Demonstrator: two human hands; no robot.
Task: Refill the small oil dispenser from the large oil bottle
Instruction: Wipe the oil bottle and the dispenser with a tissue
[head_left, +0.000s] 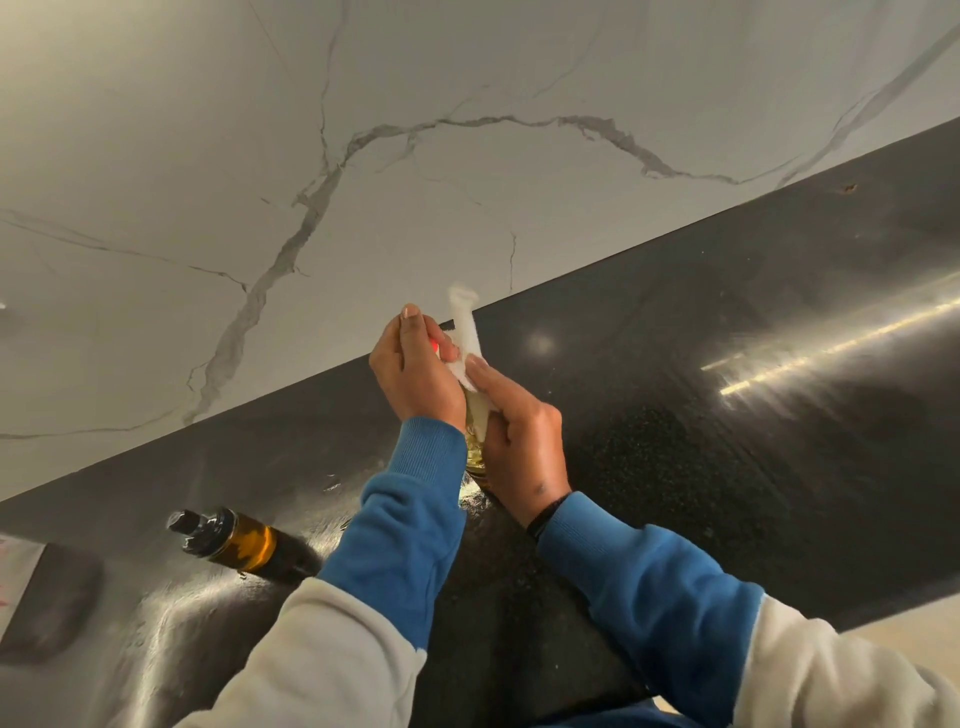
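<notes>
1. The task looks close to its end. The small oil dispenser of dark amber glass with a black pump top (236, 540) stands alone on the dark polished stone counter (727, 415), with its top on and amber oil showing under the collar. I judge that it is already refilled.
2. The large clear oil bottle with golden oil (475, 452) stands upright on the counter between the two hands, well apart from the dispenser and to the right of it. Only a narrow strip of it shows.
3. A white folded paper towel (467, 332) lies against the upper part of the bottle and sticks up above the hands. This looks like wiping of drips.
4. The left hand (415, 374) curls around the top of the bottle, where a bit of red shows, maybe the cap.
5. The right hand (519, 436) grips the towel and presses it on the bottle, the fingers curled.
6. What remains, I think: to finish the wiping and to make sure the bottle is closed.
</notes>
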